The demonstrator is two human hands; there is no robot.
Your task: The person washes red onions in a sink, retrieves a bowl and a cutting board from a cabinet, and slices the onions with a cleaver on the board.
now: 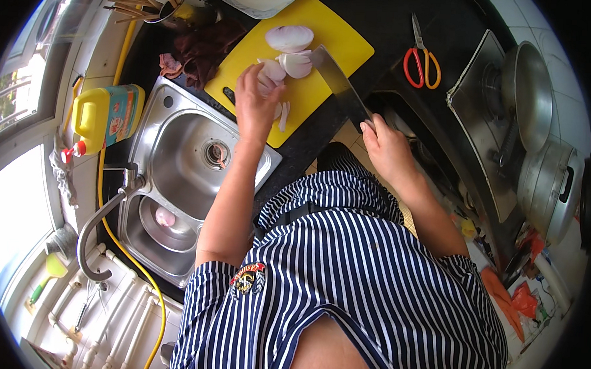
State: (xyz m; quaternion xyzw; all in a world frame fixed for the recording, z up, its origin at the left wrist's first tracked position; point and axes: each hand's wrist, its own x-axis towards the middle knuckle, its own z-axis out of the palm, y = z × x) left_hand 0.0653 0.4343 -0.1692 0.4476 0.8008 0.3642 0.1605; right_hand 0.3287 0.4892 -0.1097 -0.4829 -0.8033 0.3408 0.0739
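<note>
My left hand (257,101) is over the left part of a yellow cutting board (339,25), its fingers on a piece of peeled onion (272,70). Whether the fingers grip that piece or only rest on it cannot be told. My right hand (388,146) is closed around the handle of a cleaver (342,87), whose blade reaches over the board's right side, its tip beside a cut onion chunk (297,64). A larger onion half (289,39) lies farther up the board. Thin onion slices (284,115) lie near its lower edge, right of my left hand.
Left of the board are a steel double sink (193,150) with an onion in a bowl (162,233), a dark cloth (207,52) and a yellow detergent bottle (113,117). Scissors (422,61) lie to the right, before a gas stove (482,108) with a pan (529,96).
</note>
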